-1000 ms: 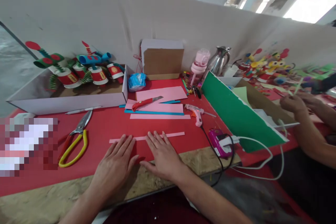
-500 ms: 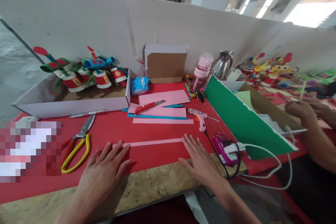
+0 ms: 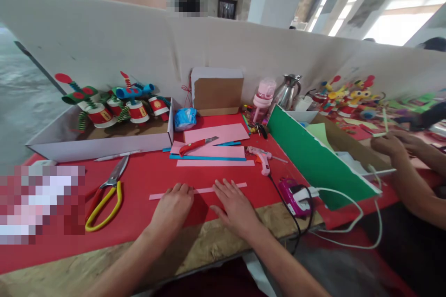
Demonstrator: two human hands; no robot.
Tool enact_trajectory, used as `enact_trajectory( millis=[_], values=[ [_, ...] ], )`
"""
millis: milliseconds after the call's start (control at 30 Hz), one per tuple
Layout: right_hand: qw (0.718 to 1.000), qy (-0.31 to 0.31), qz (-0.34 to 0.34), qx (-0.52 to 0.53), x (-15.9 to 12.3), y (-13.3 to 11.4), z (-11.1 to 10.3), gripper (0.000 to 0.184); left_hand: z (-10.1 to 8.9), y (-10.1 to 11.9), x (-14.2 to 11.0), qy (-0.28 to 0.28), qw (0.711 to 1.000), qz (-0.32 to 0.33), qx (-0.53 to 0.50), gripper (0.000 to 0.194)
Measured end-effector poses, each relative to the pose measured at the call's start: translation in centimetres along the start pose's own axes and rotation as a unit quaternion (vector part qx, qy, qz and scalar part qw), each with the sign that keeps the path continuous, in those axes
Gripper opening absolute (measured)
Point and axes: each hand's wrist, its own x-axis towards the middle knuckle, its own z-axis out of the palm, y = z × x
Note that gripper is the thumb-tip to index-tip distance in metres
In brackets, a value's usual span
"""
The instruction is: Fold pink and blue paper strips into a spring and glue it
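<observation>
A narrow pink paper strip (image 3: 205,190) lies flat across the red table covering in front of me. My left hand (image 3: 173,209) is closed on the strip left of its middle, fingers curled down and thumb hidden. Over the strip's right part rests my right hand (image 3: 235,209), open and flat with its fingers stretched out. Just beyond lie a wider pink strip (image 3: 216,163), pink paper sheets (image 3: 223,133) and blue strips (image 3: 209,158). A red utility knife (image 3: 195,145) sits on the sheets, its blade showing.
Yellow-and-red-handled shears (image 3: 109,195) lie at left, below a white box (image 3: 104,144) of paper-cup figures. At right are a pink glue gun (image 3: 263,158), a magenta device (image 3: 294,197) with cables, and a green-sided box (image 3: 313,158). Another person's hands (image 3: 393,144) work beyond it.
My left hand has slid right along the strip and its fingers have curled. My right hand has moved left, inward from the strip's right end. Both strip ends now show.
</observation>
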Motion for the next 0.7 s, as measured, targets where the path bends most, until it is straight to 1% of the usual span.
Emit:
enact_trajectory(
  millis=[67, 100, 200, 233, 267, 333, 367, 433, 467, 500, 533, 567, 633, 667, 700],
  values=[
    [0.999, 0.026, -0.006, 0.026, -0.1, 0.1, 0.1, 0.051, -0.2, 0.3, 0.1, -0.006, 1.000, -0.005, 0.008, 0.032],
    [0.997, 0.050, -0.009, 0.049, 0.0, 0.0, -0.1, 0.048, -0.1, 0.4, 0.2, -0.003, 1.000, -0.008, 0.010, 0.032],
    [0.978, 0.122, -0.015, 0.168, 0.6, -1.1, -1.1, 0.036, 0.1, -0.2, 0.4, 0.004, 1.000, -0.018, 0.004, 0.030],
    [0.968, 0.122, -0.013, 0.217, 1.1, -1.5, -1.4, 0.034, 0.1, -0.7, 0.5, 0.001, 1.000, -0.028, -0.004, 0.028],
    [0.958, 0.109, -0.009, 0.264, 1.7, -2.0, -1.6, 0.035, 0.0, -1.3, 0.6, -0.003, 0.999, -0.046, -0.013, 0.027],
    [0.930, 0.077, 0.017, 0.359, 3.6, -2.7, -1.6, 0.040, -0.5, -2.6, 1.0, -0.003, 0.994, -0.101, -0.034, 0.026],
    [0.908, 0.065, 0.039, 0.411, 4.8, -2.9, -1.4, 0.043, -0.8, -3.2, 1.3, 0.015, 0.990, -0.133, -0.035, 0.026],
    [0.854, 0.061, 0.081, 0.511, 7.4, -3.1, -0.7, 0.050, -1.5, -3.9, 2.1, 0.073, 0.983, -0.168, -0.030, 0.027],
    [0.828, 0.083, 0.094, 0.546, 8.7, -3.1, -0.3, 0.051, -1.8, -3.9, 2.5, 0.094, 0.980, -0.175, -0.022, 0.027],
    [0.801, 0.112, 0.102, 0.579, 9.8, -3.0, 0.1, 0.051, -2.0, -3.7, 3.0, 0.102, 0.979, -0.173, -0.015, 0.028],
    [0.782, 0.134, 0.106, 0.600, 10.8, -2.8, 0.5, 0.049, -2.1, -3.4, 3.4, 0.106, 0.981, -0.164, -0.012, 0.029],
    [0.773, 0.157, 0.106, 0.606, 11.6, -2.6, 0.7, 0.046, -2.1, -3.0, 3.9, 0.106, 0.983, -0.150, -0.017, 0.030],
    [0.769, 0.190, 0.106, 0.601, 12.5, -1.8, 1.1, 0.038, -1.8, -2.5, 4.6, 0.106, 0.985, -0.123, -0.059, 0.029],
    [0.767, 0.198, 0.110, 0.601, 12.7, -1.3, 1.2, 0.036, -1.6, -2.5, 4.9, 0.115, 0.981, -0.112, -0.105, 0.026],
    [0.765, 0.202, 0.113, 0.602, 12.8, -0.9, 1.2, 0.034, -1.3, -2.6, 5.2, 0.127, 0.971, -0.108, -0.168, 0.024]
  ],
)
